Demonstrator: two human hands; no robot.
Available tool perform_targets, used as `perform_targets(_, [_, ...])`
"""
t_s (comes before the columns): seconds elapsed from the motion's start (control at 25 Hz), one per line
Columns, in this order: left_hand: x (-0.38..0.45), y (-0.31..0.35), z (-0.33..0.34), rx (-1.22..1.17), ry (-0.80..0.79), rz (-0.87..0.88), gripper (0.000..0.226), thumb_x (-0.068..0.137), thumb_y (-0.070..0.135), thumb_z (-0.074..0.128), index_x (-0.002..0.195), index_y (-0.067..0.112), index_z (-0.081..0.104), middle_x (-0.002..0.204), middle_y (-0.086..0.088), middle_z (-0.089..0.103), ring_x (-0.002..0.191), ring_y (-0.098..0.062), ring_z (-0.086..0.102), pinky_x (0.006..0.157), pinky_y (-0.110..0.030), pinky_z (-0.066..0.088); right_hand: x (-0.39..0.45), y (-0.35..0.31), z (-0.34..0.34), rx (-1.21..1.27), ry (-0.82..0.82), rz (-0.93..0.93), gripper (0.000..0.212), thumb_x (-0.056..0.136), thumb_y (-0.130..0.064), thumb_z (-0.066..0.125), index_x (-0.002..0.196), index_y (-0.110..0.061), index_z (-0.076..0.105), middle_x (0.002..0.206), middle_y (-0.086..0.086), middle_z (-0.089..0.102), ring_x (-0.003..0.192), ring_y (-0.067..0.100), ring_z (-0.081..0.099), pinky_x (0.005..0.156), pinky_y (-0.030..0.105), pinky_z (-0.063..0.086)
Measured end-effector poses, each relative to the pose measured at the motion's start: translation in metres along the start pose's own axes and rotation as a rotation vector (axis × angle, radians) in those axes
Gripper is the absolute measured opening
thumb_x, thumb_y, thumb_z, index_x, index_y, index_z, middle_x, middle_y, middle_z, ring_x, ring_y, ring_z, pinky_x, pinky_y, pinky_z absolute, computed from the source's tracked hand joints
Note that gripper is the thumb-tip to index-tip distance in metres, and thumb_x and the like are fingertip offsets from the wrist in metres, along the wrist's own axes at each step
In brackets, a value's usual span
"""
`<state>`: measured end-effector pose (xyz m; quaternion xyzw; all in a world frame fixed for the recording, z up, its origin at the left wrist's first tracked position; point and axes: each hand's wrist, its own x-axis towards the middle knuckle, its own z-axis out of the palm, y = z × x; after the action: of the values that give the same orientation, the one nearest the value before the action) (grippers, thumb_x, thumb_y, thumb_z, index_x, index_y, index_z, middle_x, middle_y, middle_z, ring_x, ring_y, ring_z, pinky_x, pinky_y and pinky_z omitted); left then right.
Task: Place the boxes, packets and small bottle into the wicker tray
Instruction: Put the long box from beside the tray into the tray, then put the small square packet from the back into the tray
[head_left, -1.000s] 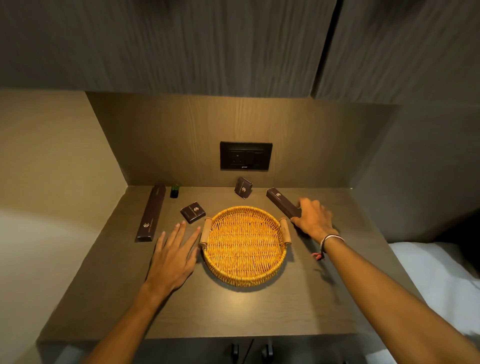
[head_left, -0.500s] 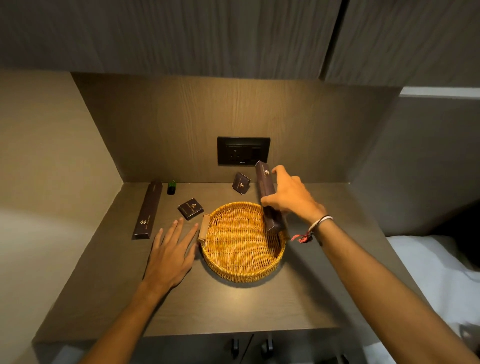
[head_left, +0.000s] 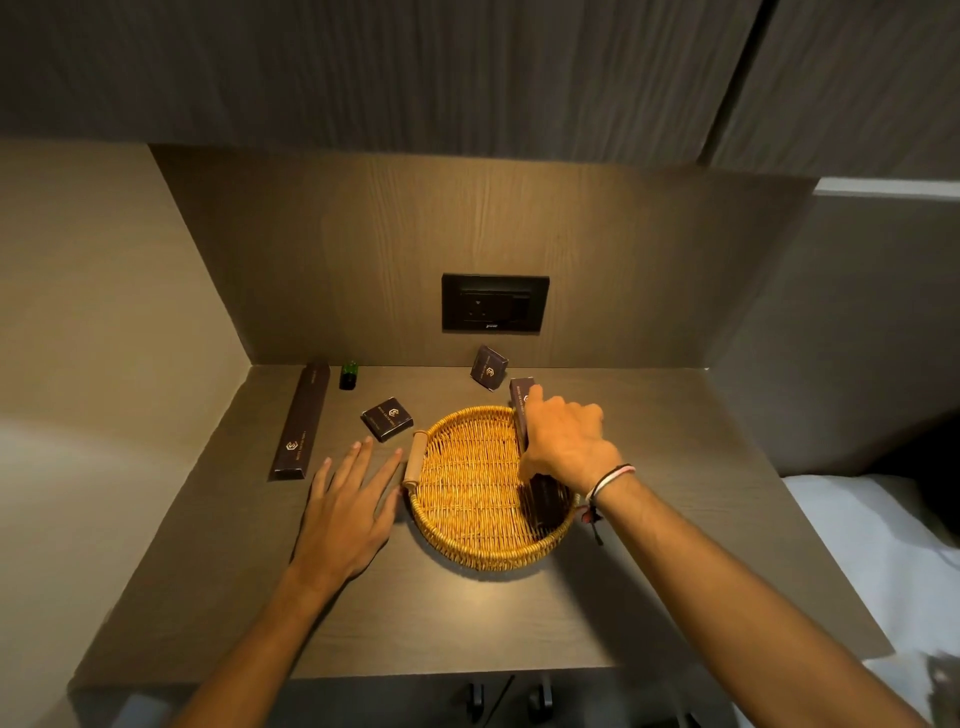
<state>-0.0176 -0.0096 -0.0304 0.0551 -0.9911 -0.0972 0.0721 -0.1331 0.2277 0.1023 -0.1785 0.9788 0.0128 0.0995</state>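
A round wicker tray (head_left: 470, 543) with wooden handles sits mid-table. My right hand (head_left: 563, 441) grips a long dark box (head_left: 521, 400) lying along the tray's right side, its far end poking over the rim. My left hand (head_left: 348, 499) rests flat and open on the table, just left of the tray. A longer dark box (head_left: 301, 421) lies at the left. A small square box (head_left: 388, 419) lies between it and the tray. A small green bottle (head_left: 349, 375) stands at the back left. Another small box (head_left: 488, 368) leans against the back wall.
A black wall socket (head_left: 494, 303) is set in the wood back panel above the table. Walls close in the table on the left and back. White bedding (head_left: 883, 540) lies to the right, and dark cabinet doors hang overhead.
My right hand picked the long dark box up from right of the tray, carried it over the rim and lowered it into the tray's right side. The left hand stayed put.
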Motion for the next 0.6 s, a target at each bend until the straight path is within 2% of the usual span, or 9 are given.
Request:
perform_targets(0.08, [0.000, 0.000, 0.000, -0.001, 0.001, -0.005, 0.071, 0.092, 0.062, 0.003, 0.150, 0.030, 0.030, 0.157, -0.012, 0.034, 0.146, -0.028, 0.028, 0.116, -0.051, 0.015, 0.003, -0.001, -0.007, 0.000, 0.008, 0.014, 0.089, 0.071, -0.048, 0.082, 0.137, -0.010, 0.037, 0.120, 0.009, 0.064, 0.110, 0.032, 0.064, 0.086, 0.045, 0.048])
perform_targets(0.12, [0.000, 0.000, 0.000, 0.000, 0.000, -0.006, 0.068, 0.093, 0.060, 0.007, 0.150, 0.030, 0.029, 0.157, -0.012, 0.033, 0.146, -0.027, 0.027, 0.116, -0.050, 0.015, 0.005, -0.002, -0.010, 0.004, 0.047, 0.010, 0.085, 0.072, -0.051, 0.080, 0.135, -0.011, 0.039, 0.119, 0.008, 0.065, 0.110, 0.032, 0.064, 0.085, 0.044, 0.048])
perform_targets(0.24, [0.000, 0.000, 0.000, -0.004, 0.004, -0.008, 0.063, 0.094, 0.055, 0.016, 0.150, 0.030, 0.030, 0.157, -0.012, 0.034, 0.146, -0.027, 0.027, 0.116, -0.051, 0.017, 0.012, -0.007, -0.014, 0.032, 0.194, -0.037, 0.061, 0.083, -0.044, 0.072, 0.129, -0.013, 0.047, 0.115, 0.009, 0.066, 0.104, 0.032, 0.065, 0.081, 0.043, 0.049])
perform_targets(0.4, [-0.001, 0.003, -0.003, -0.005, 0.019, -0.011, 0.061, 0.095, 0.053, 0.018, 0.150, 0.031, 0.031, 0.157, -0.011, 0.035, 0.146, -0.026, 0.028, 0.117, -0.051, 0.018, 0.036, -0.018, -0.013, 0.113, 0.237, -0.133, 0.044, 0.088, -0.034, 0.067, 0.125, -0.013, 0.054, 0.116, 0.013, 0.064, 0.106, 0.034, 0.063, 0.085, 0.047, 0.050])
perform_targets(0.6, [-0.005, 0.000, -0.002, -0.015, 0.011, -0.010, 0.069, 0.093, 0.061, 0.003, 0.151, 0.032, 0.025, 0.161, -0.008, 0.026, 0.148, -0.023, 0.021, 0.117, -0.044, 0.008, 0.095, -0.013, -0.013, 0.116, 0.219, -0.135, 0.054, 0.089, -0.024, 0.069, 0.136, -0.011, 0.047, 0.132, 0.017, 0.053, 0.122, 0.036, 0.051, 0.094, 0.051, 0.050])
